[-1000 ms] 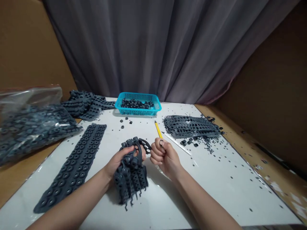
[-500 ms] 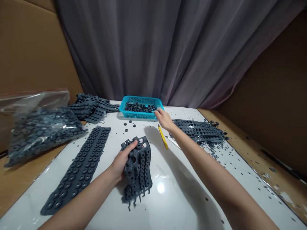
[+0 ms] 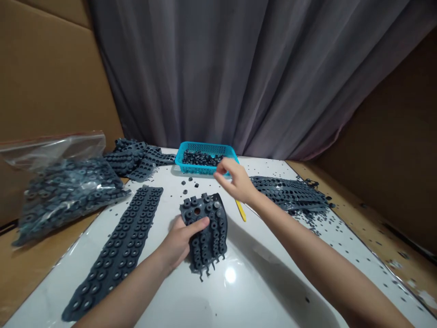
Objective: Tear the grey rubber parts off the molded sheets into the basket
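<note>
My left hand [image 3: 179,239] grips a curved dark grey rubber sheet [image 3: 213,246] covered in rows of ring-shaped knobs, thumb on top and fingers underneath. One hole shows near the sheet's far edge, and thin ragged strips hang from its near edge. In front of the blue basket [image 3: 180,165], my right hand [image 3: 235,180] hovers above the table with thumb and bent forefinger apart; I see nothing between them. Small dark rubber pieces [image 3: 201,158] lie inside the basket. Partly hidden beneath the right wrist is a yellow tool [image 3: 241,210], its far end covered.
A long knobbed rubber strip [image 3: 118,250] lies at left, beside a clear bag [image 3: 73,187] of rubber pieces. More sheets [image 3: 131,157] are heaped behind. Perforated sheets [image 3: 290,193] and scattered scraps lie at right. Several loose pieces [image 3: 190,179] sit before the basket.
My right hand has drawn back from the basket's edge toward me, its fingers parting. My left hand has turned the rubber sheet so its knobbed face lies flatter toward me.
</note>
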`<act>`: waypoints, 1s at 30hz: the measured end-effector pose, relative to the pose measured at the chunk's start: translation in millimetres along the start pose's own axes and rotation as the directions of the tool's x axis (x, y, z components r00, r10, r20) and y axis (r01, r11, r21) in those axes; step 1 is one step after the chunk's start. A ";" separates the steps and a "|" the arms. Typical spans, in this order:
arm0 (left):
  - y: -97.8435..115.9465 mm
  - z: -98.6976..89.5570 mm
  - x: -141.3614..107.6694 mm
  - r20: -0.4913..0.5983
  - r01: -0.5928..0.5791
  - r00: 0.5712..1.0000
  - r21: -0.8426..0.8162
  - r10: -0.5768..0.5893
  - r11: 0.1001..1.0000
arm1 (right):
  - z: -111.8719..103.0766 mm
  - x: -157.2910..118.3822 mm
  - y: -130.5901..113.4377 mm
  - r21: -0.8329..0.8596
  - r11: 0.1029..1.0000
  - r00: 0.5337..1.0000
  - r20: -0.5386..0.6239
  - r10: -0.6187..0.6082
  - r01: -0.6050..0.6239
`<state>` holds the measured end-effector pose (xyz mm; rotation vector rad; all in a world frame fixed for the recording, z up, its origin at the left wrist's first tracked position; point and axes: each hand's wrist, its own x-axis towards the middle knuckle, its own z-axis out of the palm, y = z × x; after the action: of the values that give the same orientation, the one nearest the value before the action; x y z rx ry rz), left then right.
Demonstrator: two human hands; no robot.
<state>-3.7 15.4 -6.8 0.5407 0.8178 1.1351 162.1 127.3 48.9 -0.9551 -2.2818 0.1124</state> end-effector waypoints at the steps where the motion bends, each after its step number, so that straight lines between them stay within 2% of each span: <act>1: -1.8 0.3 0.3 -0.028 -0.031 0.999 0.065 0.033 0.997 | -6.4 -14.2 -13.3 0.003 0.997 0.996 0.050 -0.076 0.076; 3: -4.7 0.5 0.5 -0.074 -0.091 0.992 0.158 0.104 0.983 | -16.3 -37.4 -34.3 -0.025 0.986 0.968 0.194 -0.158 0.166; 7: -7.7 -0.9 -2.1 -0.108 -0.148 0.975 0.335 0.194 0.931 | -24.1 -56.1 -52.3 -0.081 0.994 0.929 0.369 -0.037 0.072; 10: -7.9 -1.5 -4.7 -0.073 -0.174 0.970 0.450 0.230 0.876 | -25.1 -56.2 -54.7 -0.034 0.999 0.918 0.397 0.007 0.007; 12: -7.7 -1.5 -5.8 -0.089 -0.184 0.963 0.471 0.254 0.863 | -24.8 -56.2 -56.1 -0.010 1.000 0.924 0.381 0.024 -0.022; 14: -7.1 -1.7 -6.4 -0.090 -0.211 0.955 0.462 0.282 0.862 | -23.6 -57.6 -59.1 0.001 0.999 0.926 0.374 0.048 -0.052; 18: -3.5 -3.1 -8.1 -0.005 -0.307 0.942 0.400 0.337 0.864 | -19.8 -62.7 -69.9 0.098 0.991 0.920 0.389 0.043 -0.088; 21: 1.3 -1.9 -10.2 0.057 -0.324 0.944 0.337 0.324 0.884 | -16.7 -65.9 -77.0 0.261 0.941 0.892 0.444 0.081 -0.215; 23: 4.3 1.1 -12.0 0.115 -0.292 0.956 0.306 0.269 0.906 | -13.9 -67.2 -78.0 0.434 0.827 0.841 0.534 0.083 -0.357; 25: 6.0 5.1 -13.8 0.130 -0.188 0.979 0.253 0.159 0.949 | -8.8 -68.1 -75.7 0.590 0.645 0.795 0.604 0.048 -0.487; 28: 5.1 9.7 -15.1 0.095 -0.004 0.995 0.124 -0.007 0.992 | 5.1 -70.2 -70.1 0.724 0.386 0.790 0.612 0.022 -0.572; 30: 3.2 10.1 -14.3 0.069 0.048 0.996 0.051 -0.051 0.998 | 17.6 -72.8 -68.6 0.780 0.201 0.800 0.599 0.030 -0.592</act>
<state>-0.2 3.4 5.7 0.5952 0.7957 1.0472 147.8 31.8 17.4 -0.6774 -1.6865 1.9266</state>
